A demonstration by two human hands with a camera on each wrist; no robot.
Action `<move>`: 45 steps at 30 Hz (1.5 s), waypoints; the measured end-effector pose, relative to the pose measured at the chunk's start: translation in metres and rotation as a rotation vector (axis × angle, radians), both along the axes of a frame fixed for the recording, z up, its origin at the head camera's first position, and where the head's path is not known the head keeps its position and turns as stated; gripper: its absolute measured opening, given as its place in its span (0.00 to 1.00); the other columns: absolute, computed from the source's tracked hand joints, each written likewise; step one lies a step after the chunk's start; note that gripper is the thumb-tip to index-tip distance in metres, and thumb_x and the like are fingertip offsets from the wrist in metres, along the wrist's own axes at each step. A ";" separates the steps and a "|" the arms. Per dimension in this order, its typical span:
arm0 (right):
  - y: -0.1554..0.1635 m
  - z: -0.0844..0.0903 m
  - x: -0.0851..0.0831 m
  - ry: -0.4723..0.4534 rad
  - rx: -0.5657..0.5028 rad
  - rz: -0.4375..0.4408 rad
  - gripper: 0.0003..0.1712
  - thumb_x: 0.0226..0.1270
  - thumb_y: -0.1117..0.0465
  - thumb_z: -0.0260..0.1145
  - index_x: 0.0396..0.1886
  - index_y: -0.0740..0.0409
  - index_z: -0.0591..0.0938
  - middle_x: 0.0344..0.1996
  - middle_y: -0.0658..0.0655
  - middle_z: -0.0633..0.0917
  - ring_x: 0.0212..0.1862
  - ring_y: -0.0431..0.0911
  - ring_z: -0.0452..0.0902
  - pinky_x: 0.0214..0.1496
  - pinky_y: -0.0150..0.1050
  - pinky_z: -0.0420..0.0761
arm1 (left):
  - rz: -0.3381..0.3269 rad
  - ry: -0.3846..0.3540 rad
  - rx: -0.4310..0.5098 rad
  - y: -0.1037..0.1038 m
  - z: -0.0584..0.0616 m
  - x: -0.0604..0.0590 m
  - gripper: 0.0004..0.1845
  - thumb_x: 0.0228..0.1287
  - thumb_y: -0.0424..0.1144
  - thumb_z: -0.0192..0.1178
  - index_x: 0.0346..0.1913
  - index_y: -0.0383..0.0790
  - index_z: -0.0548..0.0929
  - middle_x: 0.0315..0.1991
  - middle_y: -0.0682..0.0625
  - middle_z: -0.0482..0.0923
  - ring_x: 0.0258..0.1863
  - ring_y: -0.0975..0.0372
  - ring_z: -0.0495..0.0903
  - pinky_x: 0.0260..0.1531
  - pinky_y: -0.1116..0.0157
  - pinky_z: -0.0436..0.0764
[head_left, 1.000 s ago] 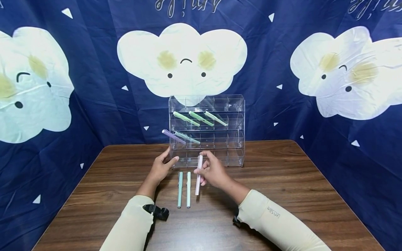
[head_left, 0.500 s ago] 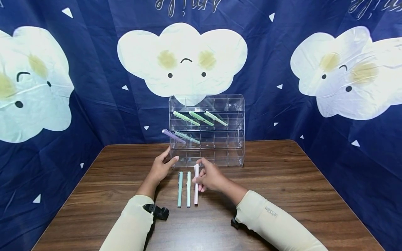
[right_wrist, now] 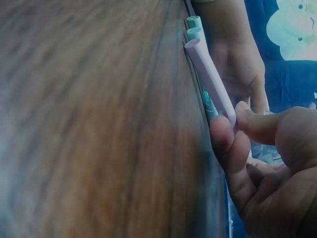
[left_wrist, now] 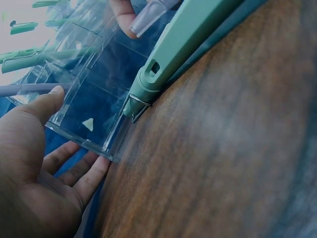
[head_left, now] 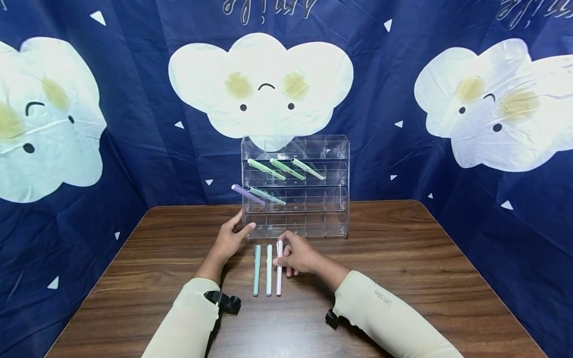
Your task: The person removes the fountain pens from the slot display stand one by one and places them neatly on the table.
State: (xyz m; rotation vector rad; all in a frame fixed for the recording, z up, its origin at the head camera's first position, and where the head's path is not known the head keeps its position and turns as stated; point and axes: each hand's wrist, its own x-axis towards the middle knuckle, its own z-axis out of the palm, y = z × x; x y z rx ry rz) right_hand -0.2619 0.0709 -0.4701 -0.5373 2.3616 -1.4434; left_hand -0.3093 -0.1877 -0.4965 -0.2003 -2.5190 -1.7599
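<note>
A pale pink pen point(head_left: 279, 271) lies on the wooden table point(head_left: 403, 258), right of two green pens point(head_left: 256, 271) and parallel to them. My right hand point(head_left: 282, 248) pinches the pink pen point(right_wrist: 208, 74) near its far end, thumb over fingers point(right_wrist: 220, 136). My left hand point(head_left: 243, 222) rests with straight fingers on the lower left corner of a clear acrylic rack point(head_left: 331, 209); in the left wrist view the thumb point(left_wrist: 52, 94) lies on the rack's front point(left_wrist: 79, 64). A green pen point(left_wrist: 183, 44) lies close to that corner.
The rack stands at the table's far middle, in front of a blue cloud-print curtain point(head_left: 112, 124). Three green pens point(head_left: 286, 169) sit in its second row; a purple pen point(head_left: 247, 195) and another green pen point(head_left: 267, 196) sit in the third row.
My right hand brought the pink pen down and to the left, from a raised slant to lying beside the two green pens. The left hand stayed on the rack.
</note>
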 end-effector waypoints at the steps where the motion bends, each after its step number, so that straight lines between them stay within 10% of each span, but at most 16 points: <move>1: 0.000 -0.001 -0.001 0.004 0.002 0.005 0.31 0.71 0.68 0.77 0.67 0.66 0.71 0.25 0.53 0.82 0.16 0.43 0.79 0.16 0.34 0.77 | 0.001 0.001 0.000 0.000 0.000 0.000 0.43 0.80 0.54 0.66 0.89 0.56 0.57 0.86 0.39 0.62 0.81 0.40 0.69 0.75 0.41 0.76; 45: -0.001 -0.010 -0.008 -0.050 -0.012 0.020 0.38 0.70 0.65 0.78 0.74 0.69 0.70 0.21 0.51 0.81 0.13 0.41 0.74 0.15 0.32 0.73 | 0.006 0.019 -0.008 0.000 0.000 -0.001 0.43 0.80 0.53 0.67 0.89 0.57 0.58 0.85 0.38 0.64 0.81 0.41 0.70 0.76 0.41 0.76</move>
